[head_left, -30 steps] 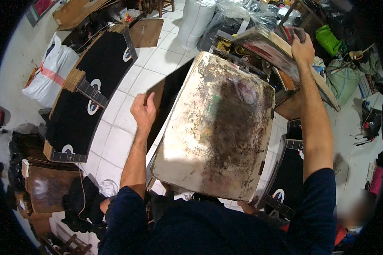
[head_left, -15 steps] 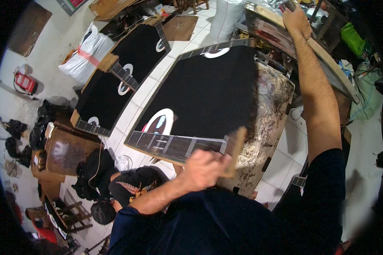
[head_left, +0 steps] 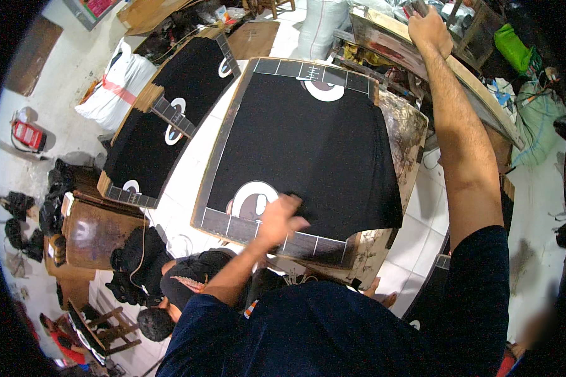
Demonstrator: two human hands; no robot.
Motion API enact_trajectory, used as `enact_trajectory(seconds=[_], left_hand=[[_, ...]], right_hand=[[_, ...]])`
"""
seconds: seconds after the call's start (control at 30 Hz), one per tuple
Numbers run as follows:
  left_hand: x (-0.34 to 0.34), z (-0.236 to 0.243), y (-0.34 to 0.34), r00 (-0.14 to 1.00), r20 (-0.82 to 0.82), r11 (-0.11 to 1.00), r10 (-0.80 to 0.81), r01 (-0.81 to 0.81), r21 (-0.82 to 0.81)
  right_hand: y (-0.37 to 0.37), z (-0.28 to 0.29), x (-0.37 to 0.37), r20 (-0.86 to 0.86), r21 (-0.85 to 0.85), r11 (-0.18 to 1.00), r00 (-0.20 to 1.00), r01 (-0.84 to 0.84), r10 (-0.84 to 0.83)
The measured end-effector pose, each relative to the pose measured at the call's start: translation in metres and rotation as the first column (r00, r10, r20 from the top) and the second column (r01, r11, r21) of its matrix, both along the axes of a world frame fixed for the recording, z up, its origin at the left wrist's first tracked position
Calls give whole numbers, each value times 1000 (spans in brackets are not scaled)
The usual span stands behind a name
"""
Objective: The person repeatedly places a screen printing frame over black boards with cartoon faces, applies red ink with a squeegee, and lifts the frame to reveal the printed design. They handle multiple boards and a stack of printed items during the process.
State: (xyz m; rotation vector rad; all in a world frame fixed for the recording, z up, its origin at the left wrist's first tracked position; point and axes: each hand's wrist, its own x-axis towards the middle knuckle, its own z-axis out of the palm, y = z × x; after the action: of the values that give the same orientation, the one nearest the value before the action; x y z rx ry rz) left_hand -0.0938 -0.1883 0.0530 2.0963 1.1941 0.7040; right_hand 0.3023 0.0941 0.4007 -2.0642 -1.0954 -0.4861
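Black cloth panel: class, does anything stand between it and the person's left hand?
Nothing visible does. In this view the left hand overlaps the black cloth panel, at the right edge of the lower eye shape; blur hides whether they touch.

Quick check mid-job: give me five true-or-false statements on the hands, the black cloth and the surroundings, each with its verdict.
1. The left hand is at the near edge of the black cloth. True.
2. Both hands are down on the black cloth. False: the right hand is raised at the tilted frame, closed around a dark block.
3. Two white-ringed eye designs show on that cloth. True.
4. Nothing red shows on the left wall. False: a red fire extinguisher is there.
5. A white bag with a pink band stands left of the cloth. True.
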Motion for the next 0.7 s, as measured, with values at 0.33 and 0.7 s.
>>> enact_trajectory(seconds=[0.33,0.7], left_hand=[[-271,-76,112,654,-240,573,717,-750,-331],[-195,-41,105,642,173,590,747,-520,-618]], right_hand=[[5,14,-5,40,-143,981,991,134,-130],[-5,9,-31,1,105,986,991,130,-130]])
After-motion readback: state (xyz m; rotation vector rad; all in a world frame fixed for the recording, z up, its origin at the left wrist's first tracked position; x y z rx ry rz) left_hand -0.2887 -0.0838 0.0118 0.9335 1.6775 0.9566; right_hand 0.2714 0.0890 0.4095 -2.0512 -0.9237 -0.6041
